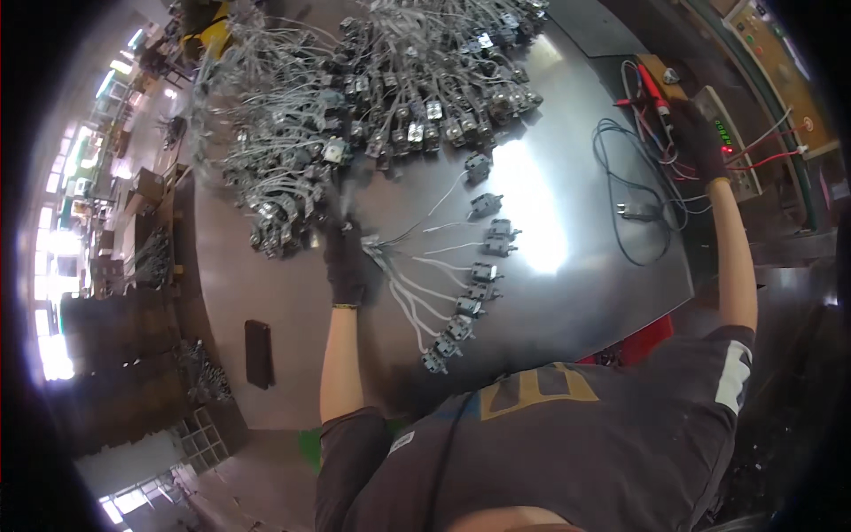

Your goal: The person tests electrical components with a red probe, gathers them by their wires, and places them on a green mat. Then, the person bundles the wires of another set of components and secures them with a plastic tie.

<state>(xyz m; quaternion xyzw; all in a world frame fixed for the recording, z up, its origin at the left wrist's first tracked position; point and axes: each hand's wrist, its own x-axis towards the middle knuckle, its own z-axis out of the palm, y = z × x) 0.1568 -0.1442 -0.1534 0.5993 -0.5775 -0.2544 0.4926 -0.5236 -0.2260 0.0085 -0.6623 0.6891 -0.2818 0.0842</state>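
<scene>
Left hand point(344, 257), gloved: fingers point ahead; cannot tell whether they grip the bunched end of the wires point(381, 255) or only lie against it

Wires: fanned on the table point(585, 297), just right of those fingers; pale, thin. Light, I judge, soft and a bit springy, apt to tangle if lifted by one lead; take the whole lot at the bunch

Pile point(434, 110): more of the same, just ahead of the left fingers

Blocks point(484, 272): arc at or near the wire ends, farther right of the left fingers; look hard, perhaps slick under a glove. Best pinched by the sides, singly, no tugging where wire enters

Right hand point(696, 137), gloved, well off rightward: fingers by the red probe point(652, 89), closure hidden, cannot tell

Meter point(723, 133): lit, just right of the right fingers
</scene>
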